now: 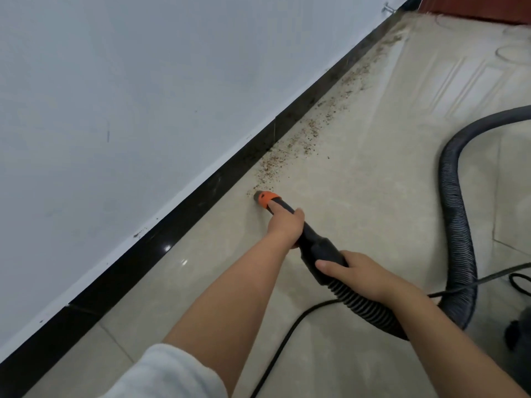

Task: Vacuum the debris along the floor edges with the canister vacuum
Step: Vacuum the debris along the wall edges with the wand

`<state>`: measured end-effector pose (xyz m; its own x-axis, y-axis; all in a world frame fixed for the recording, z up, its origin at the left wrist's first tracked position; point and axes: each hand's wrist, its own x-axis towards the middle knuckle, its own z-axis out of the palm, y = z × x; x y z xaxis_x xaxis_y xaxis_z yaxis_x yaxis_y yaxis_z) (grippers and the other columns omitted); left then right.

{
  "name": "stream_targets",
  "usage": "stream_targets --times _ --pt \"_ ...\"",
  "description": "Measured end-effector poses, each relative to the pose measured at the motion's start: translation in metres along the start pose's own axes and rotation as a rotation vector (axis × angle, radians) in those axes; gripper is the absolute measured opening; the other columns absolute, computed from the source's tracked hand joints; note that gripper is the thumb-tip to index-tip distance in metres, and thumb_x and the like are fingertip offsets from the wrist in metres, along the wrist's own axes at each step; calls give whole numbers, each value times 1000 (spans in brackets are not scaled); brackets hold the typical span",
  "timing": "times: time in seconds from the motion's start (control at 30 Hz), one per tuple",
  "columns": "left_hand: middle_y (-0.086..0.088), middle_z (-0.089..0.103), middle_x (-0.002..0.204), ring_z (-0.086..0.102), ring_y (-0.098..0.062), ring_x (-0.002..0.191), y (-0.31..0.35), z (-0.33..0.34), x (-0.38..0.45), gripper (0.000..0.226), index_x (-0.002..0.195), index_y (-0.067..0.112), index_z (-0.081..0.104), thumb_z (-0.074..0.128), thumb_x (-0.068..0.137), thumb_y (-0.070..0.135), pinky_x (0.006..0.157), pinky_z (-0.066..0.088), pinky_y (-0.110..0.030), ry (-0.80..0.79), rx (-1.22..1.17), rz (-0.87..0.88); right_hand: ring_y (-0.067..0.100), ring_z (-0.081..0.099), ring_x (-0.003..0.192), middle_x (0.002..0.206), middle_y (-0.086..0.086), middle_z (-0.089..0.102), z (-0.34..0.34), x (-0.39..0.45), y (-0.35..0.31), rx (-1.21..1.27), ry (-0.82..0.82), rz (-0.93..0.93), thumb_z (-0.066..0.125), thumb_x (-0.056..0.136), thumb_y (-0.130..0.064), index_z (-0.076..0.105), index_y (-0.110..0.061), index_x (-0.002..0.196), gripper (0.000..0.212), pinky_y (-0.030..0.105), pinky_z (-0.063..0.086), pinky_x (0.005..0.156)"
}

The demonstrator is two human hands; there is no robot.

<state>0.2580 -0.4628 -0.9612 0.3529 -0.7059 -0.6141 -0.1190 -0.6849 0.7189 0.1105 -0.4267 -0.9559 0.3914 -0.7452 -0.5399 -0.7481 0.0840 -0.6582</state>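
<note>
1. The left hand (284, 224) grips the front of the black vacuum wand (313, 245), fingers curled round it and the forefinger laid straight along the top toward the tip.
2. The right hand (356, 272) is clamped on the thicker rear part of the wand, just where the ribbed hose (454, 202) joins it; the thumb lies across the top.
3. The two hands sit apart on the wand, the left ahead of the right.
4. The orange nozzle (265, 199) at the wand's tip rests on or just above the floor (359, 196), close beside the black skirting board (184, 202); whether it touches the tiles cannot be told.
5. A trail of brown debris (290, 150) begins right at the nozzle and runs along the floor edge, beside the skirting, toward the far corner, where it thickens into a dense band.
6. The hose curves away behind the right hand, loops up and off the right side of the view.
7. A dark shape (517, 334) at the lower right edge may be the canister body; it is too cropped to say, and nothing of its contents shows.
8. A thin black power cord (290, 337) lies on the floor, passing under the hose.
9. The white wall (115, 96) rises above the skirting, with a small metal fitting (388, 8) near the far corner.
10. A white sleeve (172, 372) covers the upper left arm.
</note>
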Motion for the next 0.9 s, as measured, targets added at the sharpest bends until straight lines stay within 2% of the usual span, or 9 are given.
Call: stream_targets --times 0.2,0.33,0.5,0.67,0.77,0.9 --pt "-18 41 137 49 -37 118 -11 -30 21 72 148 22 -11 39 98 31 86 51 -44 57 -48 4 18 62 92 101 2 65 24 22 -22 -13 -33 -40 54 86 -52 56 -16 101 39 30 48 82" --pt "-19 40 139 48 -37 118 -19 -32 18 71 148 23 -11 38 98 31 93 48 -46 74 -41 6 16 61 90 100 0 63 29 17 -20 -87 -35 -29 52 85 -56 53 -17 102 43 31 48 82" --pt "-17 36 143 46 -35 120 -17 -3 -2 71 147 23 -15 37 99 29 79 46 -36 0 -4 39 12 61 84 94 -4 63 17 -6 4 -131 26 26 51 83 -59 54 -19 100 44 30 48 79" --pt "-17 39 141 49 -35 118 1 31 -9 72 147 18 -15 36 99 31 89 47 -37 -88 44 72 8 61 79 88 -6 65 -15 -21 24 -75 50 66 53 85 -52 57 -21 94 32 23 47 72" --pt "-16 35 144 47 -35 120 9 39 -3 72 148 16 -14 36 99 31 93 47 -39 -104 39 85 9 62 82 92 -3 66 -23 -13 28 -38 46 70 52 86 -50 59 -17 99 36 23 47 75" --pt "-18 41 139 50 -36 116 14 28 15 72 148 19 -13 37 98 31 93 49 -45 -52 37 57 15 62 87 97 1 66 -16 9 17 8 25 34 52 86 -51 59 -16 101 39 29 48 81"
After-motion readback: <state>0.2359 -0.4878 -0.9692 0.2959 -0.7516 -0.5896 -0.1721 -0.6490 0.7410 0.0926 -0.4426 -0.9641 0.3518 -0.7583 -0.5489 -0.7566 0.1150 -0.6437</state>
